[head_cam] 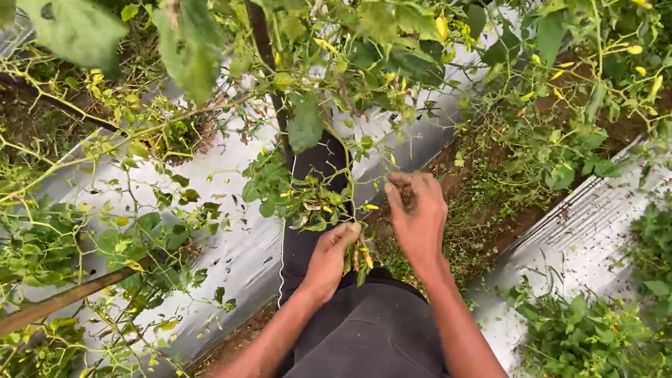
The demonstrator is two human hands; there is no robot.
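A: What are the person's hands doing?

B: The left hand (332, 253), at lower centre of the frame, is clenched around a small bunch of thin peppers (360, 258), yellowish, which poke out to the right of the fist with their long axes roughly vertical. The right hand (416, 216), just right of centre, is half curled with fingertips pinched together at its top; whether it grips anything cannot be told.

A: Where is the plant from the hands?

B: The pepper plant (301, 197) hangs just left of and above both hands, its leaves touching the left hand, which is nearer. More yellow pods (633, 49) show at the upper right, well apart. Silver plastic sheeting (595, 238) covers the soil rows on both sides.
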